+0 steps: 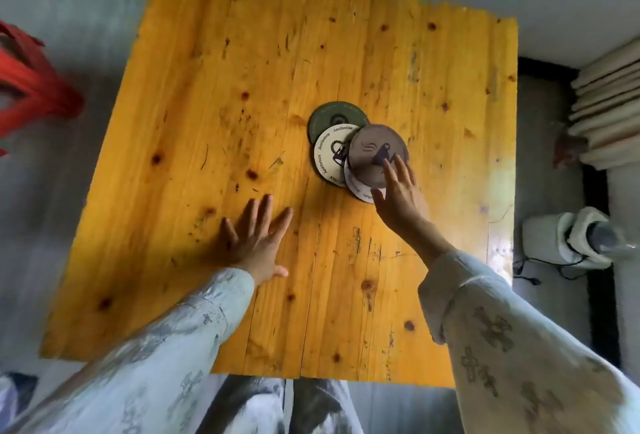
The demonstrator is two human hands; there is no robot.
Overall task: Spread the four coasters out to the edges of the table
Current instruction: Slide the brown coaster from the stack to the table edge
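Observation:
Four round coasters overlap in a small pile near the middle of the yellow wooden table (214,94). A dark green coaster (329,116) lies farthest back, a cream coaster (329,156) with printed lettering in front of it, and a white coaster (358,189) peeks out at the near side. On top rests a brownish-grey coaster (375,153) with a purple drawing. My right hand (401,196) pinches that top coaster at its near right edge, fingers over it and thumb underneath. My left hand (254,239) lies flat on the table, fingers spread, left of the pile and holding nothing.
A red plastic object (31,87) sits off the table's left side. To the right are stacked pale cushions (609,101) and a white device with a cable (568,236) on the floor. My knees (277,406) are at the table's near edge.

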